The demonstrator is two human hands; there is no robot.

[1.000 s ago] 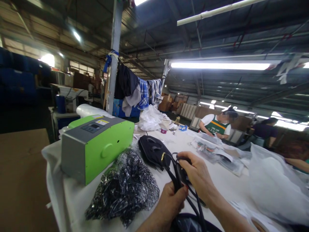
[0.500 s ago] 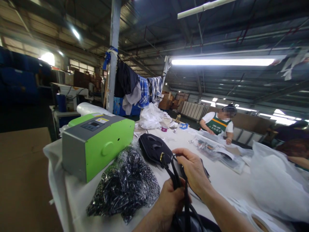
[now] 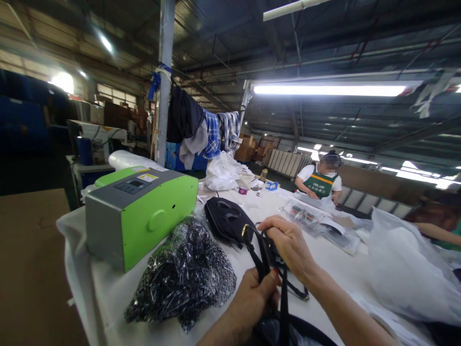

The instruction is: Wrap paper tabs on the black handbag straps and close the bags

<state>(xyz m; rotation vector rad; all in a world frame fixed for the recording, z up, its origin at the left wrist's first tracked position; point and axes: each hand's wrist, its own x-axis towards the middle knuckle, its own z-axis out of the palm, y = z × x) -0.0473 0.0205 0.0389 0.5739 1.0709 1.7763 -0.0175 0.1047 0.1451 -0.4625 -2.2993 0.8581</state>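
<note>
My left hand (image 3: 254,295) is closed round a bundle of thin black straps (image 3: 264,254), which stand up out of the fist. A gold-coloured buckle (image 3: 245,231) shows at the top of one strap. Just above, my right hand (image 3: 288,240) pinches the straps between thumb and fingers. They run down to a dark bag (image 3: 284,331) at the bottom edge, mostly cut off. A loose strap end with a small metal fitting (image 3: 305,296) hangs to the right. Beyond my hands lies a black bag with a handle (image 3: 228,218) on the white table.
A green and grey machine (image 3: 144,211) stands on the table at left, beside a crumpled black-and-white patterned plastic bundle (image 3: 183,271). White plastic bags (image 3: 403,264) lie right. Across the table (image 3: 262,204), a co-worker in a green apron (image 3: 319,182) handles clear packaging.
The strap end with the metal fitting has come into view below my right hand. My left hand keeps its hold; the buckle has risen slightly. The view has shifted a little.
</note>
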